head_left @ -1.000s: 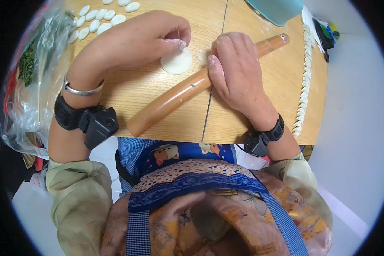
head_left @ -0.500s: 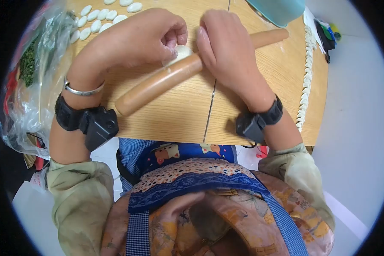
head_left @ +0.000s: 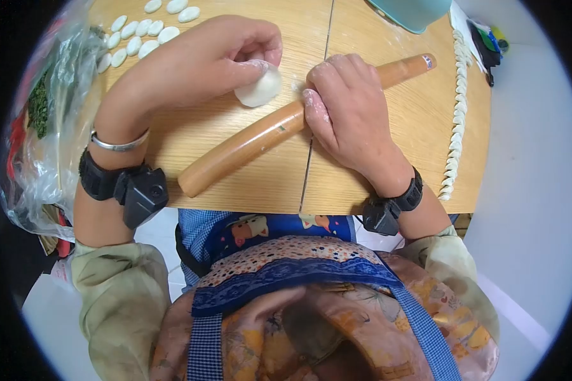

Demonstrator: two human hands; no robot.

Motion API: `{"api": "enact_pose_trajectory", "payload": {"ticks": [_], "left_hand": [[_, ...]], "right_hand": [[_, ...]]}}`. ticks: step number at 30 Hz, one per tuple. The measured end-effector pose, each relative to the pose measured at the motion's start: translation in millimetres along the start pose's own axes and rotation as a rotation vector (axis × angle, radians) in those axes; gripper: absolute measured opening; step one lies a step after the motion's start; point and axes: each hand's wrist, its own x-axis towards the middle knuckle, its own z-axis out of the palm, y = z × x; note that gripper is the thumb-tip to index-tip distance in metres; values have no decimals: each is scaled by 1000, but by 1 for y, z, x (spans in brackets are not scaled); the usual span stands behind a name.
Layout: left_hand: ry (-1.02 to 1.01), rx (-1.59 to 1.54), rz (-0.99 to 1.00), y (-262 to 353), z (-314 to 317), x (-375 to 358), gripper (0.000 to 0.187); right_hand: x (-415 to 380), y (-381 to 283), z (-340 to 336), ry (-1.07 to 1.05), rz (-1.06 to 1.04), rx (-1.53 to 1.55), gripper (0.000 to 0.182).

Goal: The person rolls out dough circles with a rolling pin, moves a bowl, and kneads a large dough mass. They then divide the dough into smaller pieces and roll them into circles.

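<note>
While your left fingers [head_left: 249, 71] pinch the dough round [head_left: 259, 91] by its edge, your right fingers [head_left: 344, 68] clasp the rolling pin [head_left: 255, 143] beneath them. The dough round looks light, soft, easily stretched: hold its rim lightly; the rolling pin seems stiff, best gripped mid-length.

Left forearm [head_left: 102, 219]: I see, from my remote station, a silver bangle [head_left: 119, 145] beside a black strap [head_left: 97, 178] bearing an angular black housing [head_left: 141, 202]. Right forearm [head_left: 429, 222]: a similar black band [head_left: 413, 193] and box [head_left: 380, 216]. Torso: pale green sleeves [head_left: 117, 295]; peach, orange-patterned garment [head_left: 251, 340]; spotted bib [head_left: 286, 249] with blue lace [head_left: 299, 276]; blue-and-white checked straps [head_left: 205, 346].
</note>
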Motion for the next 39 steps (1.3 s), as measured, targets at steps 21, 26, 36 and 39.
{"api": "enact_pose_trajectory", "payload": {"ticks": [21, 26, 36, 39], "left_hand": [[56, 317, 41, -2, -4, -2, 18], [-15, 401, -107, 9, -4, 0, 21], [89, -99, -16, -3, -2, 2, 12], [-38, 227, -62, 0, -8, 1, 17]], "right_hand": [[51, 15, 26, 46, 46, -146, 17], [18, -5, 9, 15, 94, -157, 19], [5, -1, 9, 45, 66, -67, 17], [9, -3, 9, 43, 54, -98, 17]]}}
